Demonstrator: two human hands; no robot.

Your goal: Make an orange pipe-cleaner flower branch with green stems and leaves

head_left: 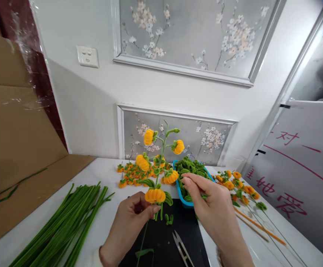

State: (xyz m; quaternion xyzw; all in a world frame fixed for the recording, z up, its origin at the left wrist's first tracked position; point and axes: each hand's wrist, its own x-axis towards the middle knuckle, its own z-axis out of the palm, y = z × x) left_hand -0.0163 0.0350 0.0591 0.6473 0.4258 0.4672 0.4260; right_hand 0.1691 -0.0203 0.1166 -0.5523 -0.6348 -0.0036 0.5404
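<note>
My left hand (pixel 132 218) pinches the lower stem of an upright pipe-cleaner branch (pixel 164 144) with several orange pumpkin-shaped heads and green leaves. To its right, my right hand (pixel 210 202) has thumb and forefinger pressed together in front of a blue basket (pixel 181 193) heaped with green pipe-cleaner leaves (pixel 190 167). Anything in that pinch is too small or hidden to make out. Below the hands, a small green leaf piece (pixel 168 219) and metal thread snips (pixel 182 247) lie on a black mat (pixel 161 244).
Long green pipe cleaners (pixel 66 222) lie in a bundle at left, beside a cardboard sheet (pixel 44 181). Loose orange heads (pixel 135 172) are spread behind the branch. Finished-looking orange flower stems (pixel 241 187) and an orange stick (pixel 261 227) lie at right. A panelled wall (pixel 94 111) stands behind.
</note>
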